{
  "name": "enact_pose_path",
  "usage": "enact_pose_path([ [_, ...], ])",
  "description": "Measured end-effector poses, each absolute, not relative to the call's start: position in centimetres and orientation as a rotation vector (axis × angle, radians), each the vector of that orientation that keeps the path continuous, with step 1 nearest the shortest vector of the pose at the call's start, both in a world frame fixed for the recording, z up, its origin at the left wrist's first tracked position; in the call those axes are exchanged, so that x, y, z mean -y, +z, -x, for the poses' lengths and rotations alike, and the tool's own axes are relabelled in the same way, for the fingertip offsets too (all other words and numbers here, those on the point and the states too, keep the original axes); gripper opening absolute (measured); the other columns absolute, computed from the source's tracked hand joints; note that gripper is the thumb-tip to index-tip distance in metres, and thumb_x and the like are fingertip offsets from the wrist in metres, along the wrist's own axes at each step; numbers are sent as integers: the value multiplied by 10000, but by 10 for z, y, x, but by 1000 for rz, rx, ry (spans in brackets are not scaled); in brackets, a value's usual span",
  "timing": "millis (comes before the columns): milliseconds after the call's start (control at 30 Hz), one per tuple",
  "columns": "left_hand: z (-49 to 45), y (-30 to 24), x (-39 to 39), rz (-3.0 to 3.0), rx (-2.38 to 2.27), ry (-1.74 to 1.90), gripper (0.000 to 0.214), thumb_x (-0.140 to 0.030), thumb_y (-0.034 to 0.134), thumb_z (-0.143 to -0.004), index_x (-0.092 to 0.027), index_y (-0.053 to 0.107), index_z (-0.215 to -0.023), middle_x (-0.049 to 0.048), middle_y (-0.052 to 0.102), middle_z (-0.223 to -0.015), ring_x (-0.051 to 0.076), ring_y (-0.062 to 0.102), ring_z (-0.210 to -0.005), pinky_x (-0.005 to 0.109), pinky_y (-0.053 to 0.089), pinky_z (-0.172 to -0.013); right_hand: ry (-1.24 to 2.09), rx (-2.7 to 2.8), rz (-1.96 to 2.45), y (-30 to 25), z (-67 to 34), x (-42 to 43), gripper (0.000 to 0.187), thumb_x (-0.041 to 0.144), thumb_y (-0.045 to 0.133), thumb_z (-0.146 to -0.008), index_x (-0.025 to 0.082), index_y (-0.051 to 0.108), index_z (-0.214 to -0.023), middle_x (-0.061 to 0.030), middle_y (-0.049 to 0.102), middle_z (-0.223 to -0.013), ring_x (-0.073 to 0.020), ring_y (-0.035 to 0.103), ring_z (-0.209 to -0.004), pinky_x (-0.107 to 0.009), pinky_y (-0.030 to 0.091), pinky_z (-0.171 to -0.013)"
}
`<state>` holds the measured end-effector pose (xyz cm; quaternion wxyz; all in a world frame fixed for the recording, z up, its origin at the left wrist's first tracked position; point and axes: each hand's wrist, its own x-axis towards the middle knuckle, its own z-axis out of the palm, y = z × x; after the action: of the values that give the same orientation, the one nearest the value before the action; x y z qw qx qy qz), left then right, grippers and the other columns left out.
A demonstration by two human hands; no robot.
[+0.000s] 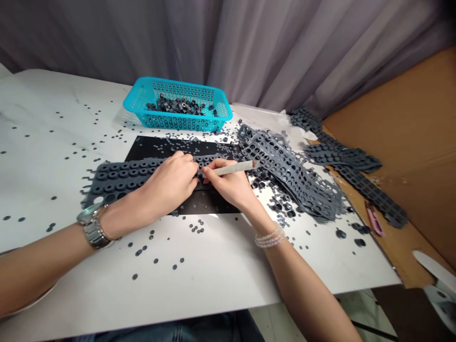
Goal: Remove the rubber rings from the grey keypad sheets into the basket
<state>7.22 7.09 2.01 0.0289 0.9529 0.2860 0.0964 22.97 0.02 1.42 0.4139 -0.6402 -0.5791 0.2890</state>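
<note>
A dark grey moulded rubber sheet (116, 175) with rows of raised, ring-shaped parts lies across a black mat (144, 146). My left hand (169, 183) rests on the sheet with its fingers bent and closed at it; the fingertips are partly hidden. In my right hand (231, 186) is a whitish pen-like stick (237, 167), gripped like a pencil. Its back end points right, and its working tip is hidden by the fingers close to the sheet. The two hands nearly meet over the sheet.
A blue plastic basket (178, 121) with small dark rubber parts stands at the back. Perforated rubber sheets (285, 166) are piled on the right, loose parts beside them. Small dark discs (197, 228) are scattered over the white table (199, 294). A pink cutter (374, 219) lies on cardboard.
</note>
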Motion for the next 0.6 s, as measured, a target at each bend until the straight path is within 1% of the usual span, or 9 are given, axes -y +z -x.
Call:
enact_pose_path([
  [233,-80,16,-71,-2936,-883,315,248,-163,445,-866,-117,685,-829,129,626,-851,292,565,-916,438,489,-826,645,1481,1641,16,-224,0,247,219,568,-874,191,582,-628,8,632,-633,-122,532,-575,-252,351,-565],
  [333,-76,24,-67,-2856,-831,393,277,-165,437,-875,-144,693,-770,105,640,-842,260,572,-887,409,490,-818,602,1466,1678,15,-220,-1,233,205,560,-872,197,575,-639,1,623,-621,-131,530,-570,-257,341,-556],
  [433,-62,46,-61,-2592,-865,563,202,-256,558,-844,-197,731,-758,39,695,-882,212,611,-872,353,497,-832,572,1451,1694,14,-219,-2,241,224,559,-878,202,569,-638,5,601,-589,-132,510,-546,-261,339,-554],
  [500,-49,61,-60,-2305,-1037,728,163,-359,662,-800,-224,752,-783,6,719,-896,208,640,-867,341,512,-832,568,1450,1688,13,-219,-2,258,237,565,-877,201,563,-622,9,593,-576,-130,506,-541,-262,353,-564],
  [600,-35,68,-67,-1869,-1140,761,224,-403,749,-751,-218,766,-877,14,735,-893,222,674,-924,365,535,-881,624,1408,1665,12,-222,-3,257,252,577,-865,195,577,-615,7,618,-591,-128,526,-556,-256,384,-576],
])
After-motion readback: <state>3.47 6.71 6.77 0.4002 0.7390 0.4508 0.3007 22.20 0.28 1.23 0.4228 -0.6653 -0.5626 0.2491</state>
